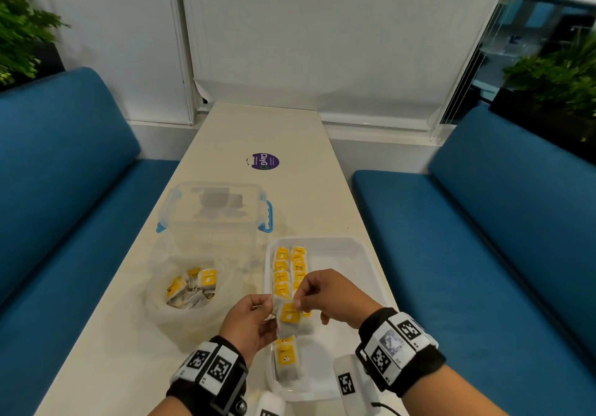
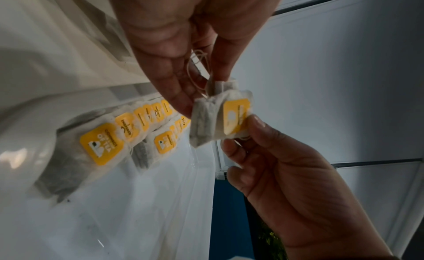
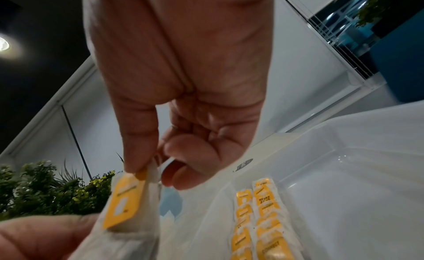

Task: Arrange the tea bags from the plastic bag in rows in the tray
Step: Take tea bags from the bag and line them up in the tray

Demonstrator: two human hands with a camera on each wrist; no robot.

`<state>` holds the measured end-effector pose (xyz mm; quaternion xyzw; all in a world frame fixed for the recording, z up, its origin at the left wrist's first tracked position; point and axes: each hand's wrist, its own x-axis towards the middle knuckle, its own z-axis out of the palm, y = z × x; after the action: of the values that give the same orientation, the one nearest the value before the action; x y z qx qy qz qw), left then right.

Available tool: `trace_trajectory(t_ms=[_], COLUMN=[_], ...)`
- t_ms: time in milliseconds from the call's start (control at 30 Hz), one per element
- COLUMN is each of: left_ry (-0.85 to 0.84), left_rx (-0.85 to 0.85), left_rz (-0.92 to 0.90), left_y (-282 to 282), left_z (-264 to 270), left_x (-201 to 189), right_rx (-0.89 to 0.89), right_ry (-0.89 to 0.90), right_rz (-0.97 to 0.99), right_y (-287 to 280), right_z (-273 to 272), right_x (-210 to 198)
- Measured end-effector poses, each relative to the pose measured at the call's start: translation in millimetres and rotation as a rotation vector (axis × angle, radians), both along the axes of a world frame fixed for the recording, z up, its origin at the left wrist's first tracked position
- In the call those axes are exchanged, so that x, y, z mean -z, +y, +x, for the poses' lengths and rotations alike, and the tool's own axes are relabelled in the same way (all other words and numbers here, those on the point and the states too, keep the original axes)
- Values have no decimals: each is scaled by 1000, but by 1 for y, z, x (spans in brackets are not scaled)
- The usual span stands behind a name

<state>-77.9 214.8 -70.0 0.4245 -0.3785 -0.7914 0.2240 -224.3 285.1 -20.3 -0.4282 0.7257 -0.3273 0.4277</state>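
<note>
Nearest the camera, both wrists carry black bands with square marker tags. Just past them the left hand [image 1: 250, 320] and the right hand [image 1: 325, 296] meet above the near part of the tray [image 1: 348, 380]. Between them hangs one tea bag [image 1: 290, 317] with a yellow tag: the left hand pinches its upper left corner between thumb and fingers, and the right hand pinches the upper right edge, at the tag, the same way. In the left wrist view a loose loop of string [image 2: 195, 67] runs from the bag up into the left hand's fingers.

Under the hands, the white tray sits on the pale surface [image 1: 258, 131], toward its right edge. Two rows of tea bags [image 1: 285, 356] with yellow tags lie along the tray's left side, running from its near end to its far end; the tray's right part shows bare white plastic.

Left of the tray, a clear plastic bag [image 1: 187, 296] lies open with more tea bags heaped inside. Beyond it stands a clear lidded box [image 1: 214, 209] with blue clips. Farther along the surface is a round purple sticker [image 1: 265, 161]. Blue benches [image 1: 483, 222] flank both sides.
</note>
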Motion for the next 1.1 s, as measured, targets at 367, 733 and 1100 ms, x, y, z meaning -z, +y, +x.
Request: trace_trajectory(t_ms=[367,733,1100], left_ry=[-135,-141,-165], left_rx=[-7,22,35], left_rz=[-135,-123,-195], left_y=[0,-7,-16], left_z=[5,16,20], left_x=[-1,-3,0], right_rx=[125,132,-59], right_ry=[-192,198,438], right_rz=[-95,180,360], right_y=[8,2,-11], right_z=[-13,-24,-21], right_x=[-23,1,5])
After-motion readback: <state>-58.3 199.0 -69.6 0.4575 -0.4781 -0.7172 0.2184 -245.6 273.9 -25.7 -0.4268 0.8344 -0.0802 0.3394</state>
